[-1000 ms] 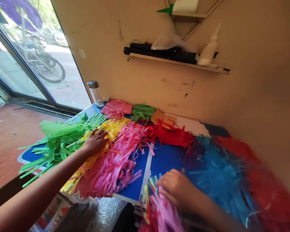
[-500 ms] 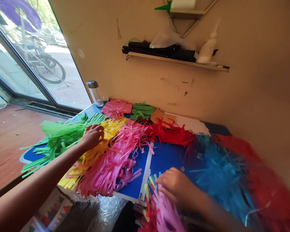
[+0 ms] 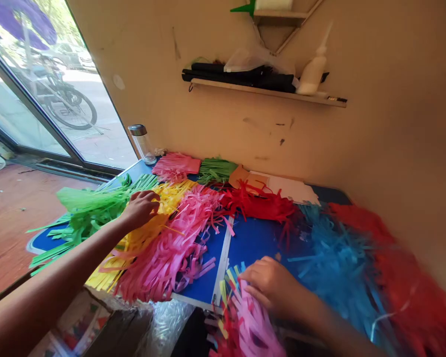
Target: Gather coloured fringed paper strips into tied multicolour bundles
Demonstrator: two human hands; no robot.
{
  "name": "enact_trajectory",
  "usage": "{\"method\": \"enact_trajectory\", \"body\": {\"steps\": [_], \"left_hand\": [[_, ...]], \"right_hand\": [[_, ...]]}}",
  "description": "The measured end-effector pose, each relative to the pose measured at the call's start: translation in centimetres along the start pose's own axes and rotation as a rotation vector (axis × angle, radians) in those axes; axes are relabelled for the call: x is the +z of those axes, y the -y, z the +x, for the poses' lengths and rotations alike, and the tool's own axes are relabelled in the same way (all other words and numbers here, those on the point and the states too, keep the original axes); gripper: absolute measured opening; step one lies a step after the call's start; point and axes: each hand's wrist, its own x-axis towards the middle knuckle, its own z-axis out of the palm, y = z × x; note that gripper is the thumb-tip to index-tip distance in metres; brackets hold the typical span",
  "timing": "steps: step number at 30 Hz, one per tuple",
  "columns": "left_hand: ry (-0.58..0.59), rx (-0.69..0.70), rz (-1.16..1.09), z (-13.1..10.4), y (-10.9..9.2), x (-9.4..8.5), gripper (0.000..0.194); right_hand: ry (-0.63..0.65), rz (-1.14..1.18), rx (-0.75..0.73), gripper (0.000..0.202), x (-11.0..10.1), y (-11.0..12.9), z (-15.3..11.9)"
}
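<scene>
One strip bundle [image 3: 259, 320] (likely light, limp; hold its top) our right hand [image 3: 268, 283] grips; left hand [image 3: 140, 208]: grasp, we can't tell.

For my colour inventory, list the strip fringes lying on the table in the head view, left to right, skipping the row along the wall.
Light-green fringe → yellow fringe → pink fringe → bunched red fringe → blue fringe → far-right red fringe.

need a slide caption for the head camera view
Right hand holding a multicoloured fringe bundle at the edge of the blue table, left hand at the yellow strips.
</scene>
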Motion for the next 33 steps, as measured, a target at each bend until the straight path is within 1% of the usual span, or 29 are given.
{"method": "enact_trajectory", "body": {"steps": [3,6,9,12,15,17,20,21,22,25,26,28,29,31,33], "left_hand": [[0.023,-0.027,0.009,0.0,1.0,-1.7,0.009],[0.003,-0.08,0.031,-0.3,1.7,-3.6,0.02],[-0.021,-0.167,0.051,-0.5,1.7,-5.2,0.026],[-0.026,-0.304,0.036,-0.5,1.2,-6.4,0.034],[-0.021,-0.434,0.005,-0.2,0.2,-7.5,0.044],[-0.008,-0.48,0.01,0.1,-0.6,-8.0,0.05],[0.006,-0.523,0.057,0.6,-1.5,-8.5,0.066],[0.014,-0.531,0.068,0.7,-1.6,-8.6,0.067],[0.025,-0.535,0.072,0.9,-1.7,-8.7,0.062],[0.069,-0.54,0.066,1.2,-1.8,-8.9,0.039],[0.079,-0.542,0.067,1.2,-1.9,-9.1,0.035],[0.07,-0.547,0.083,1.5,-2.3,-9.5,0.032],[0.044,-0.548,0.1,1.7,-2.5,-9.9,0.032],[-0.052,-0.552,0.145,2.5,-3.0,-11.1,0.03],[-0.185,-0.555,0.178,3.8,-3.5,-13.2,0.031]], "right_hand": [[-0.006,0.052,0.031,0.018,0.0,-0.1,-0.2],[-0.005,0.077,0.055,0.017,0.0,-0.3,-0.3],[-0.004,0.085,0.061,0.017,0.2,-0.3,-0.2],[-0.014,0.087,0.057,0.018,0.3,-0.3,-0.1],[-0.016,0.084,0.064,0.018,0.1,-0.3,-0.1],[-0.015,0.08,0.068,0.018,0.0,-0.3,-0.3],[-0.023,0.077,0.076,0.017,0.0,-0.3,-0.7],[-0.03,0.079,0.077,0.017,0.1,-0.4,-0.8],[-0.036,0.081,0.079,0.017,0.1,-0.4,-0.9],[-0.06,0.088,0.085,0.018,0.2,-0.6,-1.2],[-0.066,0.089,0.085,0.017,0.2,-0.7,-1.2],[-0.084,0.09,0.084,0.017,0.3,-0.7,-1.3],[-0.092,0.094,0.08,0.017,0.3,-0.8,-1.3],[-0.113,0.113,0.07,0.018,0.4,-0.8,-1.2],[-0.145,0.153,0.057,0.019,0.3,-0.8,-1.0]]}}
